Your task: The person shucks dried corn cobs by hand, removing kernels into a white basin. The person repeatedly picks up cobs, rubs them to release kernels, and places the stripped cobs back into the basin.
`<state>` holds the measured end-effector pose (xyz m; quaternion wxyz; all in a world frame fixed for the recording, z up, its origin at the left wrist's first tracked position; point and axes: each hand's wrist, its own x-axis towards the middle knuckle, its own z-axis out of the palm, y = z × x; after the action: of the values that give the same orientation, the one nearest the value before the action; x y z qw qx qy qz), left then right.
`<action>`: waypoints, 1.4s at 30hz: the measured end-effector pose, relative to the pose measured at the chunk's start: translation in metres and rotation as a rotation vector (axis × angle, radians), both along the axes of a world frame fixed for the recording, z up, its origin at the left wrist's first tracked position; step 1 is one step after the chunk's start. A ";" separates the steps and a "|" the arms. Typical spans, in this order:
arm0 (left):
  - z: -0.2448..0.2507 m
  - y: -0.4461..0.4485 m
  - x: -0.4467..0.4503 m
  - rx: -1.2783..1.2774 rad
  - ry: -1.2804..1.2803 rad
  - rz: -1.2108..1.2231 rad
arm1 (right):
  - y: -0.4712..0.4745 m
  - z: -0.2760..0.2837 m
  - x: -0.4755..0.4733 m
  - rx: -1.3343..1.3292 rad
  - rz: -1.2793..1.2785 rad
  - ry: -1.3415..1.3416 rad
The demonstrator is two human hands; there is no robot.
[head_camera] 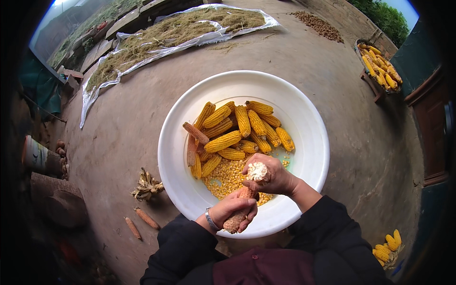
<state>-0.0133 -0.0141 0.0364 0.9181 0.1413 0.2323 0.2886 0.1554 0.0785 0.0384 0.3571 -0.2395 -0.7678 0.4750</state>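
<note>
Over the near part of a wide white plastic basin, my left hand grips a corn cob stripped of kernels. Just above it, my right hand holds a second cob, its pale broken end facing up. The two cobs come together between my hands; the fingers hide where they meet. Loose yellow kernels cover part of the basin floor below. Several ears of yellow corn are heaped toward the far side. A bare reddish cob lies on the heap's left edge.
Two bare cobs and a bundle of dry husks lie on the concrete floor at left. A basket of corn stands on a stool at right. More ears sit lower right. Dried plant matter covers a white sheet behind.
</note>
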 end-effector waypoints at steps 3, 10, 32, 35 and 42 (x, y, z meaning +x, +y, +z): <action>0.002 -0.003 0.003 0.068 0.182 -0.021 | -0.003 -0.010 -0.005 0.135 -0.045 -0.153; -0.004 0.000 0.020 0.243 0.792 0.000 | -0.007 -0.025 -0.023 0.121 -0.233 -0.221; -0.004 0.004 -0.003 0.040 0.255 -0.063 | 0.000 -0.011 -0.005 -0.216 -0.143 -0.273; -0.011 -0.002 0.020 0.328 0.922 -0.092 | -0.007 -0.030 -0.014 -0.153 -0.279 -0.239; -0.032 -0.001 0.031 0.853 1.572 -0.127 | 0.006 -0.053 -0.017 -0.686 -0.425 -0.202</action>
<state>0.0175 -0.0155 0.0043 0.3777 0.6398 0.6587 0.1191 0.1382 0.0843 -0.0148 0.2698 -0.5431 -0.5297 0.5931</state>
